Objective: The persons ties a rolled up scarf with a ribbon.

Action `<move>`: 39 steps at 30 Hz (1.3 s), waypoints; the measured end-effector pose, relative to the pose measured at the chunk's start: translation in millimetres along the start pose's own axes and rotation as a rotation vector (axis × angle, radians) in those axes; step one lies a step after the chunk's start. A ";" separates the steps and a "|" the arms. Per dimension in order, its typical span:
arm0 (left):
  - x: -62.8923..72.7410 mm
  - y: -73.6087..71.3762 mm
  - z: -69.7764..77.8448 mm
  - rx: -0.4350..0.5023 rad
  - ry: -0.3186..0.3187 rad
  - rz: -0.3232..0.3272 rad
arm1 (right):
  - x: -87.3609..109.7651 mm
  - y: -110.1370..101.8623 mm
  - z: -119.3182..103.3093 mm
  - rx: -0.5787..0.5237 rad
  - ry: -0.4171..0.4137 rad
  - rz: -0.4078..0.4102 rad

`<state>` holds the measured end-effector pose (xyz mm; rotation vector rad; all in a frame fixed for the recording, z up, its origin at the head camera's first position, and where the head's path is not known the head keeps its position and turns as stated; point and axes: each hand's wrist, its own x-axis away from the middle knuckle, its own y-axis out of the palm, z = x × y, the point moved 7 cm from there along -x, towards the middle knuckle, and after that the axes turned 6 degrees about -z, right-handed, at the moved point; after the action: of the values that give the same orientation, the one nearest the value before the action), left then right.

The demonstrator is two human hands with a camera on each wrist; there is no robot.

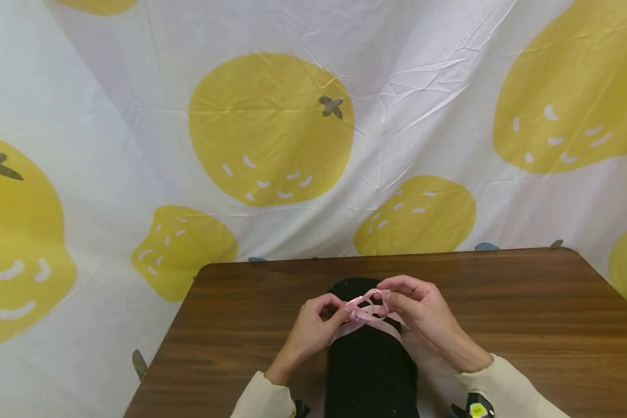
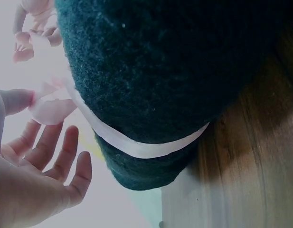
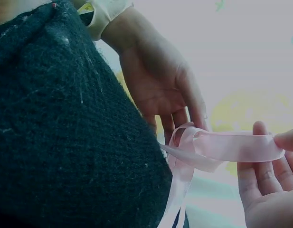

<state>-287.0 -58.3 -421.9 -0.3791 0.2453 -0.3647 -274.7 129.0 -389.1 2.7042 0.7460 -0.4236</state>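
A pink satin ribbon (image 1: 384, 329) runs round a black, fuzzy knit bundle (image 1: 371, 371), crossing on its top near the far end. My left hand (image 1: 313, 328) pinches the ribbon between thumb and fingertips at the left of the crossing. On the right, my right hand (image 1: 425, 316) holds a loop of it, thumb against fingers. The right wrist view shows that loop stretched flat between both hands, with ribbon tails hanging beside the bundle. In the left wrist view, one ribbon band (image 2: 146, 149) lies snug around the bundle's side. Whether a knot lies under the loops cannot be made out.
The bundle lies lengthwise on a brown wood-grain table (image 1: 240, 325). Behind the table's far edge hangs a white cloth (image 1: 151, 116) printed with yellow fruit. Each forearm wears a pale sleeve and a dark wrist device (image 1: 478, 406).
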 end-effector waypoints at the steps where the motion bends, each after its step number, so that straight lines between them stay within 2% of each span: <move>1: 0.3 -0.3 0.6 0.009 0.004 0.003 | 0.0 -0.4 -0.4 0.016 0.004 0.005; 6: 1.9 -3.5 2.3 0.044 0.019 0.016 | 0.2 -4.0 -3.2 0.120 0.044 0.059; 9: 2.5 -4.9 1.3 0.047 0.024 0.009 | 0.6 -5.4 -4.2 0.147 0.063 0.073; 16: 4.0 -7.4 -0.6 -0.006 0.039 -0.027 | 2.0 -6.0 -3.3 0.124 0.080 0.041; 20: 5.1 -10.2 0.0 -0.030 0.058 -0.033 | 3.0 -7.6 -2.9 0.180 0.106 0.017; 23: 6.0 -12.1 0.2 -0.025 0.076 -0.037 | 4.4 -10.2 -2.4 0.248 0.155 0.001; 30: 7.7 -17.2 3.4 0.114 0.158 -0.049 | 7.3 -14.8 0.8 0.412 0.272 -0.046; 39: 8.1 -20.9 3.6 0.203 0.208 -0.084 | 8.0 -14.9 2.6 0.488 0.267 -0.093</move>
<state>-284.8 -78.4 -411.6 -0.1513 0.3932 -0.5077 -276.5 143.9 -397.4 3.2376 0.9461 -0.2978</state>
